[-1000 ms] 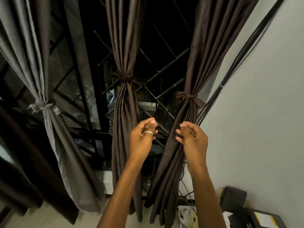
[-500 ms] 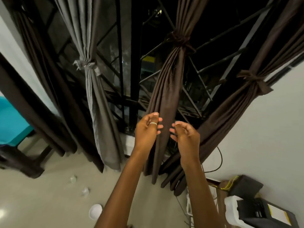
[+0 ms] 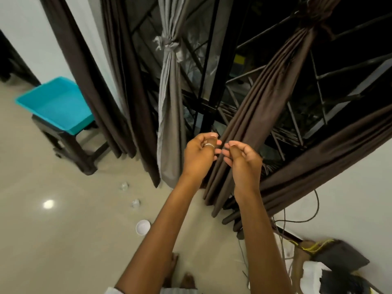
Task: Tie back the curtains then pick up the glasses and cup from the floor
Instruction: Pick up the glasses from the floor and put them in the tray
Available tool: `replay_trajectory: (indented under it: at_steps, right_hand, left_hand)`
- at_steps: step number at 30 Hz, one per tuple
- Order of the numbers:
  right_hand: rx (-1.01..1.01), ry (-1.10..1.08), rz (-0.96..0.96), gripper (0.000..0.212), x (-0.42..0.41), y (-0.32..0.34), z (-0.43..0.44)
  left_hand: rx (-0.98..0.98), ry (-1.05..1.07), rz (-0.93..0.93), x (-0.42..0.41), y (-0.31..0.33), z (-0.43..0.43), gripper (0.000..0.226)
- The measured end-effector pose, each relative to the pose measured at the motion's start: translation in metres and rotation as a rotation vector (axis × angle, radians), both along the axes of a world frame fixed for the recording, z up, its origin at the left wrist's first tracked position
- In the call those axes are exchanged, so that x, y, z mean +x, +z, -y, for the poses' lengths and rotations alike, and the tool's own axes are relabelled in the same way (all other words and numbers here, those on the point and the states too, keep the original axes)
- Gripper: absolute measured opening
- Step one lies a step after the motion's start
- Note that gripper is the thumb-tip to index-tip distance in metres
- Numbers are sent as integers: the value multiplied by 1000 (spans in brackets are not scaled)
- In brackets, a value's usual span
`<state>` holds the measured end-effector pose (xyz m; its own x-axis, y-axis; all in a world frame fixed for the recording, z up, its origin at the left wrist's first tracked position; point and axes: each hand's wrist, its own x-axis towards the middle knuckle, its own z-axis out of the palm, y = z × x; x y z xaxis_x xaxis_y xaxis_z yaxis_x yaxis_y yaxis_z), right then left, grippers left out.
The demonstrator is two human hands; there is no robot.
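Note:
A grey curtain [image 3: 169, 115] and a dark brown curtain [image 3: 263, 107] hang knotted in front of the window; a second brown curtain [image 3: 331, 149] slants along the right wall. Both hands are raised side by side before the brown curtain, holding nothing. My left hand [image 3: 200, 153], with a ring, has loosely curled fingers, and my right hand [image 3: 244, 158] is loosely curled too, fingertips nearly meeting. On the floor lie two small clear glasses [image 3: 124, 185] [image 3: 135, 203] and a white cup [image 3: 143, 227], left of my left forearm.
A turquoise tray [image 3: 57, 105] sits on a dark stool [image 3: 72, 149] at the left. Cables [image 3: 297, 219], a dark bag and boxes [image 3: 331, 257] crowd the right wall's foot. My bare feet [image 3: 180, 274] stand on the beige floor.
The view has swung left and down, bringing the floor, glasses, cup and turquoise tray into sight. Both hands stay raised and empty, now closer together.

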<state>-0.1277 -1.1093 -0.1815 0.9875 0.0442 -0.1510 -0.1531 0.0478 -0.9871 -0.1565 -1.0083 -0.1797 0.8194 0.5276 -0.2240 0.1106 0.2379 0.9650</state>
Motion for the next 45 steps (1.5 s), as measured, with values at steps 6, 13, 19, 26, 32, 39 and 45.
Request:
replay_trajectory:
  at_steps: [6,13,19,26,32,39,45]
  right_hand:
    - [92,73,-81,14,-15,-4,0]
    - [129,203,-118,16,-38,0,-19]
    - [122,294,-91,14,-48,7,-60]
    - [110,372,-47,14,-77,14,-119]
    - [86,398,-32,19,-116,20,-180]
    - [110,472,-116,43,-174,16,-248]
    - [206,522,-302,65,-208,-15,-293]
  left_hand:
    - [-28,48,-49,-36,-1,15,20]
    - [55,136,-80,-71,-1,3,18]
    - [121,247,-59,-102,9,-28,22]
    - [145,388,-63,-147,12,-83,22]
    - [117,431,-36,-191,14,-145,24]
    - [-338,347,160,-240,13,-233,45]
    - [-720,239,282,-284,-31,-290,82]
